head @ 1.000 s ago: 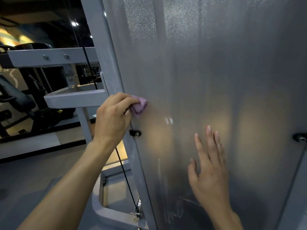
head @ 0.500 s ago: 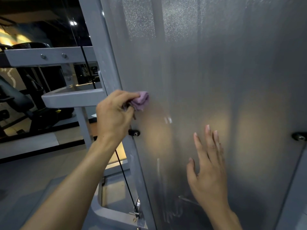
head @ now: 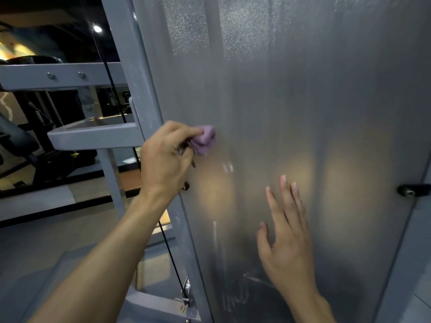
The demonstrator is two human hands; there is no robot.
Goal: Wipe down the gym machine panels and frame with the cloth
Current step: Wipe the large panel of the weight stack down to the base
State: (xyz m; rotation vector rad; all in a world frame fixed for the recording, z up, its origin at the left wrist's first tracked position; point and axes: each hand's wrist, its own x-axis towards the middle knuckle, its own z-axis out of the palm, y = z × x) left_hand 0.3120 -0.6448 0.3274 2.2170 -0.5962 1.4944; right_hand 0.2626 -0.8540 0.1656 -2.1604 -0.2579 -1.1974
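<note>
A frosted translucent panel point(head: 291, 101) of the gym machine fills the right of the view, set against a grey upright frame post point(head: 137, 73). My left hand point(head: 165, 159) grips a bunched purple cloth point(head: 204, 139) and presses it against the panel near its left edge. My right hand point(head: 284, 231) lies flat on the panel lower down, fingers straight and pointing up. Smear marks show on the panel's lower part.
Grey crossbars point(head: 93, 135) jut left from the frame post. A black cable point(head: 170, 252) runs down beside the post to a metal clip point(head: 186, 290). Black bolts point(head: 407, 191) hold the panel. Other dark gym machines point(head: 35, 141) stand at the left.
My left hand with the cloth has slid slightly up and right on the panel. My right hand has stayed pressed in about the same place.
</note>
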